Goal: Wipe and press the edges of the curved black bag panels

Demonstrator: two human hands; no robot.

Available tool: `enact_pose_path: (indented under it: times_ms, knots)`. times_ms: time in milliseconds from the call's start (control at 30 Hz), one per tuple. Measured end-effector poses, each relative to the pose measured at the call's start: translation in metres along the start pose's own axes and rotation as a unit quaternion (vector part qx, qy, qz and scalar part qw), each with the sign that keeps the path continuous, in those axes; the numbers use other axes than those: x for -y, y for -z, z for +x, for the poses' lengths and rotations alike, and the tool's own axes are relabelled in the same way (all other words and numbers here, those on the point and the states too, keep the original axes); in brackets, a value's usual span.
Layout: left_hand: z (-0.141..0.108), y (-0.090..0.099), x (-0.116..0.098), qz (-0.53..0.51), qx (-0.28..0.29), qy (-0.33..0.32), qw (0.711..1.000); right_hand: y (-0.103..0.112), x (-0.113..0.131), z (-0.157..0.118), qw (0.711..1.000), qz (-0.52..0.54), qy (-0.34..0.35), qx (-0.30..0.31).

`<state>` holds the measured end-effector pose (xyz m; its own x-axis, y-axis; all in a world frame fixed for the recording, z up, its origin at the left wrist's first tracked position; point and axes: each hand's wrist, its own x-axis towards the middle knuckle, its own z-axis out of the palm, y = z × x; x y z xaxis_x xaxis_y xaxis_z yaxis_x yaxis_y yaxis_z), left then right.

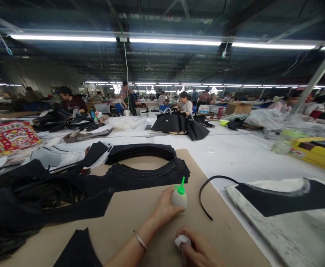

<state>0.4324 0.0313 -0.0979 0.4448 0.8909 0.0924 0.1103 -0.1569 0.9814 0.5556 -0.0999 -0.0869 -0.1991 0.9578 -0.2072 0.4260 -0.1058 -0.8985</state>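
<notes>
My left hand [165, 208] is wrapped round a small whitish squeeze bottle [179, 200] with a green nozzle cap, held upright over the brown board [140, 207]. Closer to me, my right hand [197, 246] pinches a crumpled white cloth or tissue [182, 241]. Beyond the bottle lie black curved fabric or leather pieces [151, 176], one with a row of stitching. A thin black strip [204, 194] curls across the board's right edge. At the lower left, another black piece [76, 250] rests on the board.
On the right, a pale stained slab [290, 230] carries a black cut piece [287, 196]. A yellow box [315, 152] stands behind it. Black bags [169, 122] lie across the white table [220, 148]. Piles of black strips [42, 196] fill the left. Several people work farther back.
</notes>
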Motion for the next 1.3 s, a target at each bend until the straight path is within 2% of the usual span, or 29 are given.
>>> enact_pose_path:
  times_ms: [100, 267, 400, 533, 633, 800, 967, 1100, 1233, 1300]
  knots:
    - [-0.003, 0.006, -0.004, -0.088, 0.046, 0.017, 0.995, 0.002, -0.005, 0.001, 0.995, 0.094, -0.01, -0.026]
    - [-0.019, 0.037, -0.024, -0.207, 0.108, 0.049, 0.971, 0.0, -0.012, 0.003, 0.983, 0.177, -0.03, -0.045]
    - [-0.032, 0.057, -0.037, -0.233, 0.105, 0.058, 0.965, -0.003, -0.01, 0.004, 0.98, 0.186, -0.049, -0.049]
    - [-0.039, 0.065, -0.04, -0.223, 0.098, 0.051, 0.968, -0.007, -0.006, 0.009, 0.976, 0.207, -0.055, -0.044]
    - [-0.043, 0.069, -0.041, -0.205, 0.092, 0.043, 0.974, -0.011, -0.01, 0.016, 0.968, 0.246, -0.034, -0.04]
    - [-0.048, 0.075, -0.042, -0.13, 0.059, 0.024, 0.989, -0.014, -0.019, 0.028, 0.96, 0.275, -0.011, -0.047]
    - [-0.054, 0.077, -0.038, 0.036, -0.015, -0.029, 0.999, -0.016, -0.012, 0.029, 0.928, 0.368, -0.026, -0.044]
    - [-0.068, 0.08, -0.036, 0.181, -0.08, -0.106, 0.975, -0.015, 0.001, 0.024, 0.928, 0.368, -0.018, -0.058]
    - [-0.081, 0.083, -0.034, 0.267, -0.105, -0.157, 0.945, -0.016, 0.015, 0.019, 0.921, 0.381, -0.022, -0.074]
    - [-0.085, 0.085, -0.035, 0.327, -0.112, -0.19, 0.919, -0.017, 0.021, 0.016, 0.919, 0.387, -0.024, -0.073]
